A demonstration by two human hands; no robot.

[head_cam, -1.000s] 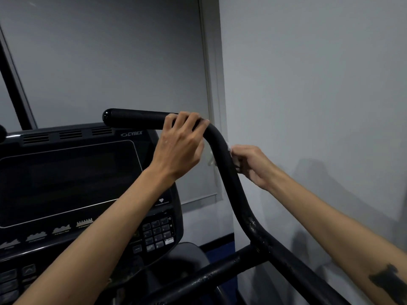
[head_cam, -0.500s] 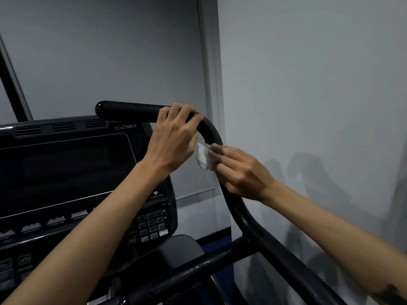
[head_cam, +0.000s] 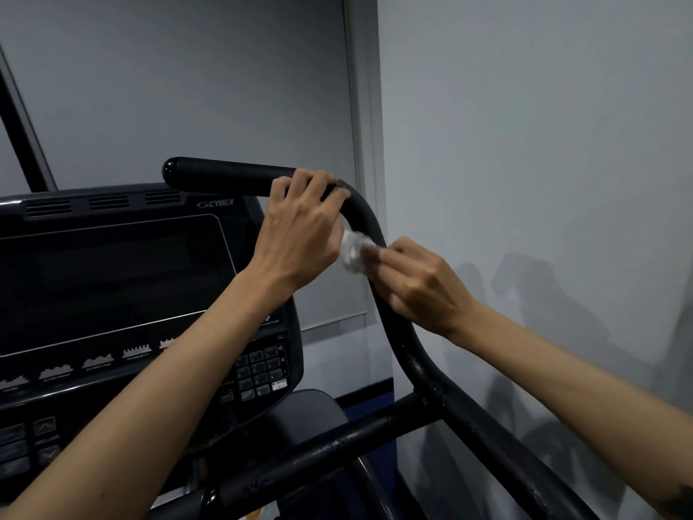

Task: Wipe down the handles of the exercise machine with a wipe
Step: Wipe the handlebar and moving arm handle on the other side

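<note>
The handle (head_cam: 240,180) is gripped at its bend by the left hand (head_cam: 300,234), whose fingers (head_cam: 318,185) are curled over the top of the bar. A white wipe (head_cam: 352,251) is pinched in the fingers of the right hand (head_cam: 420,287) and pressed against the handle just below the bend, beside the left hand; these fingers are blurred. Both forearms are stretched forward. A dark console (head_cam: 112,287) with a keypad (head_cam: 262,373) is seen to the left, and a grey wall (head_cam: 525,144) is seen behind.
</note>
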